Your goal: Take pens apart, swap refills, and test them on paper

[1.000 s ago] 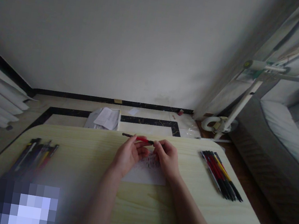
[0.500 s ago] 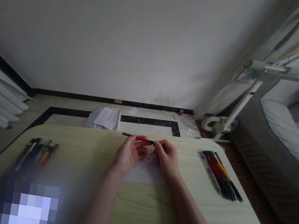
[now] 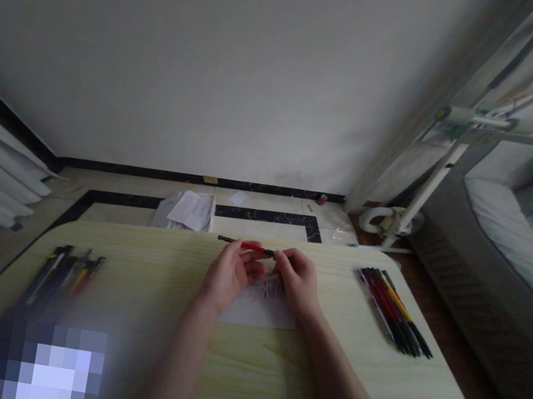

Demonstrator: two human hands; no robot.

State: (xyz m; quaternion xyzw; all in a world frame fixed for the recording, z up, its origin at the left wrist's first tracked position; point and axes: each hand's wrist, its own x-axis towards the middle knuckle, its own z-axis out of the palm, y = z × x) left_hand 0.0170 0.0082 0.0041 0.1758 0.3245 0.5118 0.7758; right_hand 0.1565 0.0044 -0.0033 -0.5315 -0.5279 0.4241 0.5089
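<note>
A red pen (image 3: pixel 257 248) with dark ends lies level between my two hands, above the far half of the table. My left hand (image 3: pixel 228 276) grips its barrel between thumb and fingers, the dark left end sticking out past them. At the other end, my right hand (image 3: pixel 300 283) pinches the dark tip with thumb and forefinger. Below both hands lies a white sheet of paper (image 3: pixel 256 314), covered with dark scribbled marks in its upper part and partly hidden by the hands.
Several red, yellow and black pens (image 3: pixel 393 314) lie in a bundle on the right of the table (image 3: pixel 247 385). Another group of pens (image 3: pixel 63 275) lies at the left, partly blurred. Beyond the far edge, papers (image 3: pixel 191 210) rest in a box on the floor.
</note>
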